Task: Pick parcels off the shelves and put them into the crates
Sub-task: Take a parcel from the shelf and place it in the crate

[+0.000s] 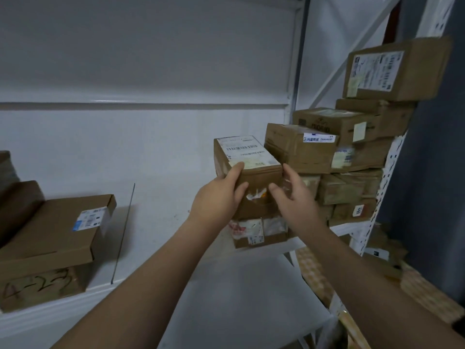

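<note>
A brown cardboard parcel (247, 159) with a white barcode label on top sits on a small stack on the white shelf (176, 217). My left hand (221, 195) grips its near left corner, fingers on the top edge and thumb on the front face. My right hand (292, 195) is at its near right corner, fingers spread along the side and thumb towards the front. Under it lies a taped parcel (259, 233) with red print. No crate is in view.
A tall pile of brown parcels (352, 157) fills the shelf's right end against a perforated white upright (387, 177). At the left lie a flat labelled box (55, 227) and a box marked 4-223 (37, 285). A lower shelf (246, 298) shows below.
</note>
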